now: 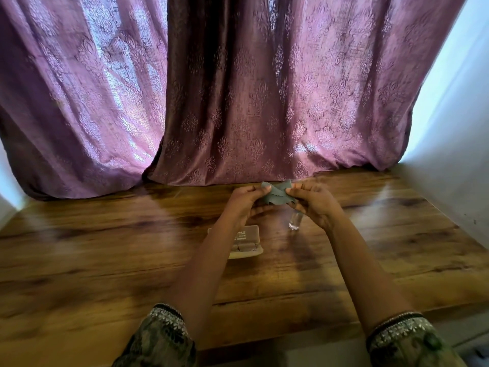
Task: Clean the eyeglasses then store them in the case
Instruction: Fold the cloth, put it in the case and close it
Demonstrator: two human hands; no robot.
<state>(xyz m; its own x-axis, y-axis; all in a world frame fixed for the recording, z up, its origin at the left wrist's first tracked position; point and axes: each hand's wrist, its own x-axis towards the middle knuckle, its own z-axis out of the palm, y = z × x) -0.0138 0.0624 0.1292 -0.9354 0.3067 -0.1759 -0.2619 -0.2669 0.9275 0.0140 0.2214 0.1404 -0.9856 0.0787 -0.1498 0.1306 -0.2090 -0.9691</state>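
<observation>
Pinching a grey-green cloth [275, 196] between both hands, you hold it up over the bench [105, 247], toward its far edge. Your left hand [244, 205] grips the cloth's left end, thumb and fingers curled onto it. Your right hand [315, 205] clamps the right end the same way. The cloth has a zigzag-cut edge and is bunched between the two hands.

The case [244, 241], beige and brown, lies flat on the bench at 6 o'clock from your left hand, untouched, its left side hidden by your forearm. It's blurred, so I can't tell if the eyeglasses are in it.

A small clear bottle [295, 223] stands upright on the bench at 7 o'clock from your right hand and 2 o'clock from the case. Its top is hidden behind the hand; contact can't be told.

Patterned sleeves [164, 337] show at 6 o'clock of the view. A purple patterned curtain [238, 102] hangs at 12 o'clock, hem on the bench. A white wall [449, 181] is at 3 o'clock.
</observation>
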